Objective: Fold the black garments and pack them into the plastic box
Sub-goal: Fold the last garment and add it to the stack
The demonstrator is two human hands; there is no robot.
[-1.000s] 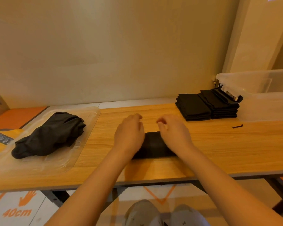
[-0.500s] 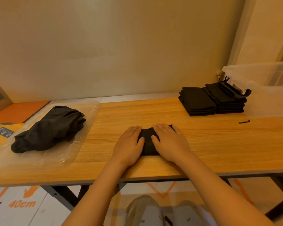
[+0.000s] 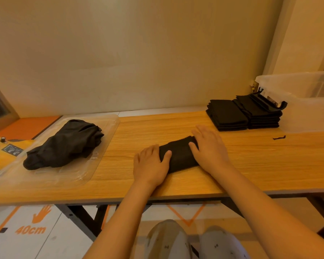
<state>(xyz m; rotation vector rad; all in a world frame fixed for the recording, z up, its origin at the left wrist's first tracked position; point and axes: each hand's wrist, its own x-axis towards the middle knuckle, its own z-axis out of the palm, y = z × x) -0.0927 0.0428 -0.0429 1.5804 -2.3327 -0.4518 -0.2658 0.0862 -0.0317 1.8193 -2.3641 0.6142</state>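
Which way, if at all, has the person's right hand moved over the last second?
Yes. The right hand slid rightward along the black garment, toward the folded stacks and away from the left hand.

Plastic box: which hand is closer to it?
Right. The right hand lies flat on the garment at its right end, toward the plastic box; the left hand rests at its left end, farther away.

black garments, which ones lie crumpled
The heap on the clear tray at left; the stacks by the box and the middle piece are folded flat.
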